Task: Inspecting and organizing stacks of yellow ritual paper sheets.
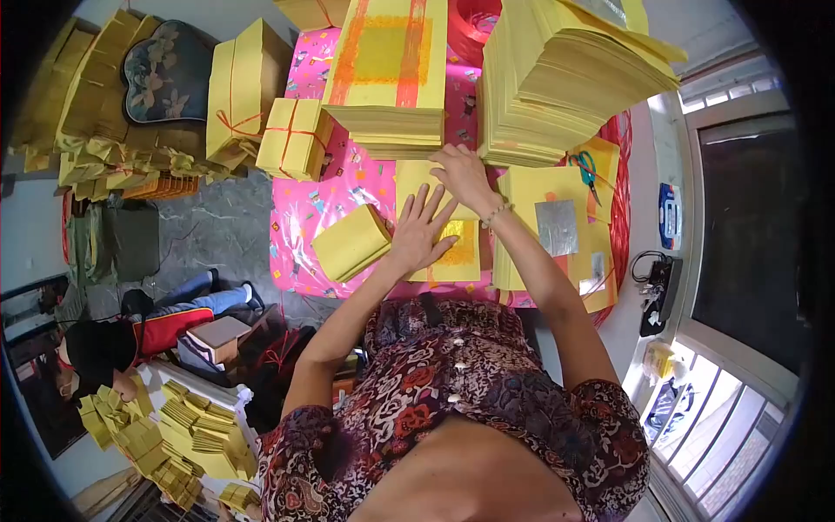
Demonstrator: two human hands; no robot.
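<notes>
The person's left hand (419, 237) lies palm down on a yellow joss-paper sheet (465, 254) with a gold patch, its fingers spread well apart, so that grip closes on nothing. The right hand (464, 180), a beaded bracelet (496, 214) at its wrist, bends over the upper part of the paper; I can't tell from here whether its grip pinches anything. The sheet is on the pink-covered table (292, 222), right in front of the person. Just left of it sits a small folded yellow stack (351, 244); on the right, silver-patched sheets (557, 228) lie beneath teal-handled scissors (588, 170). Beyond the hands rise a gold-patched paper pile (389, 52) and a taller yellow pile (529, 113). Off to the left, a co-worker (174, 331) in red and black is near more folded paper (204, 431).
</notes>
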